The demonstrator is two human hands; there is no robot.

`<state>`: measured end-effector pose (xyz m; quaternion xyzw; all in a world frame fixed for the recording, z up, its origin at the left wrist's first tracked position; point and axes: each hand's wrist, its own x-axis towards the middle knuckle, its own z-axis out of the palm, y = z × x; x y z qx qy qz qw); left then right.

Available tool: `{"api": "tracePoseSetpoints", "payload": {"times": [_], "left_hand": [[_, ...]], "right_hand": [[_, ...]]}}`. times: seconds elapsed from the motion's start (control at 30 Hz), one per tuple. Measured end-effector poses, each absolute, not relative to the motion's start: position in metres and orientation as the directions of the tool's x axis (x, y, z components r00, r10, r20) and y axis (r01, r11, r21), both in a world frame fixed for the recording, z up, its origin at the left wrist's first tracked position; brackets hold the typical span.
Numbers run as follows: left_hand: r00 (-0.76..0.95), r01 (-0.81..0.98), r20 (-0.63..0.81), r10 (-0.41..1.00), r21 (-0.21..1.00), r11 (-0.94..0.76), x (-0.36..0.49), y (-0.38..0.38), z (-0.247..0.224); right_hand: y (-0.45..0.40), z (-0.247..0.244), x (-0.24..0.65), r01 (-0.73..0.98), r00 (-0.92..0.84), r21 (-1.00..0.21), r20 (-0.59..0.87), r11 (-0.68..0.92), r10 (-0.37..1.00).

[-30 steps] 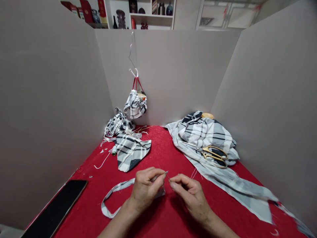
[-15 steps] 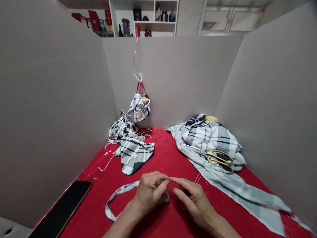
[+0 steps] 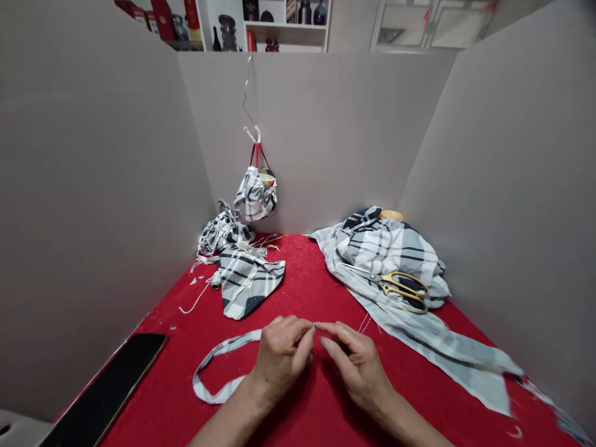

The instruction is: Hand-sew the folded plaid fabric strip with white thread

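My left hand [image 3: 285, 351] pinches an end of a narrow grey-white fabric strip [image 3: 208, 366] between thumb and forefinger. The strip curves in a loop on the red cloth [image 3: 298, 285], to the left of that hand and partly under the wrist. My right hand [image 3: 356, 360] is beside it, its forefinger tip touching the pinched end and its thumb held apart below. Nothing is visibly gripped between the right thumb and forefinger. Much of the strip's held part is hidden behind the left fingers.
Gold-handled scissors [image 3: 400, 287] lie on heaped plaid fabric [image 3: 391, 245] at the right. A plaid piece [image 3: 249, 279] and scraps [image 3: 221, 233] lie at the back left. A phone [image 3: 109, 385] rests front left. A plaid bag [image 3: 256, 194] hangs against the back panel [image 3: 326, 136].
The whole view has shifted slightly. The fabric end near my left fingers, which hung below them before, is now mostly hidden. Both hands stay fingertip to fingertip.
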<state>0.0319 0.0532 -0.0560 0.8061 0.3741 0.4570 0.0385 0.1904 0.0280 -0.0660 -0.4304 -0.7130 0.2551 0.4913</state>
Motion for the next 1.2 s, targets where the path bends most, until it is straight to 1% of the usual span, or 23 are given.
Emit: {"api": "tracePoseSetpoints", "payload": {"times": [0.17, 0.37, 0.43, 0.53, 0.57, 0.63, 0.7, 0.8, 0.9, 0.97, 1.03, 1.1, 1.13, 1.2], "left_hand": [[0.282, 0.536, 0.697, 0.66, 0.456, -0.71, 0.036, 0.049, -0.056], [0.328, 0.493, 0.687, 0.649, 0.461, -0.738, 0.039, 0.045, -0.054], [0.316, 0.462, 0.657, 0.684, 0.523, -0.716, 0.039, 0.045, -0.054], [0.254, 0.383, 0.563, 0.787, 0.688, -0.616, 0.037, 0.047, -0.053], [0.236, 0.357, 0.537, 0.81, 0.727, -0.586, 0.036, 0.048, -0.053], [0.218, 0.328, 0.52, 0.826, 0.758, -0.564, 0.034, 0.05, -0.054], [0.219, 0.339, 0.536, 0.815, 0.742, -0.579, 0.032, 0.052, -0.055], [0.254, 0.409, 0.578, 0.775, 0.662, -0.628, 0.033, 0.051, -0.058], [0.335, 0.465, 0.624, 0.707, 0.543, -0.699, 0.037, 0.047, -0.06], [0.368, 0.458, 0.634, 0.68, 0.513, -0.726, 0.039, 0.045, -0.059], [0.375, 0.408, 0.595, 0.711, 0.583, -0.703, 0.04, 0.045, -0.057], [0.377, 0.35, 0.514, 0.77, 0.691, -0.633, 0.039, 0.046, -0.053], [0.384, 0.333, 0.476, 0.791, 0.728, -0.599, 0.038, 0.046, -0.052], [0.415, 0.327, 0.441, 0.796, 0.744, -0.583, 0.037, 0.047, -0.052]], "right_hand": [[0.026, -0.068, 0.189, 0.37, -0.108, -0.795, 0.477, 0.481, 0.872], [0.026, -0.068, 0.19, 0.355, -0.078, -0.825, 0.442, 0.44, 0.893], [0.027, -0.068, 0.19, 0.337, -0.07, -0.845, 0.418, 0.416, 0.906], [0.028, -0.067, 0.191, 0.258, -0.061, -0.898, 0.353, 0.356, 0.934], [0.028, -0.066, 0.191, 0.217, -0.067, -0.919, 0.323, 0.329, 0.944], [0.027, -0.065, 0.19, 0.12, -0.102, -0.959, 0.246, 0.258, 0.964], [0.025, -0.063, 0.189, 0.015, -0.137, -0.984, 0.173, 0.177, 0.975], [0.023, -0.062, 0.185, -0.12, -0.113, -0.986, 0.13, 0.116, 0.985], [0.025, -0.061, 0.185, -0.192, -0.062, -0.978, 0.096, 0.082, 0.993], [0.03, -0.062, 0.189, -0.215, -0.082, -0.976, 0.058, 0.039, 0.995], [0.036, -0.062, 0.197, -0.188, -0.163, -0.982, 0.001, -0.031, 0.987], [0.041, -0.061, 0.206, -0.086, -0.199, -0.995, -0.039, -0.058, 0.979], [0.043, -0.06, 0.209, -0.012, -0.194, -0.999, -0.028, -0.031, 0.981], [0.044, -0.058, 0.213, 0.13, -0.173, -0.987, 0.076, 0.099, 0.982]]}}
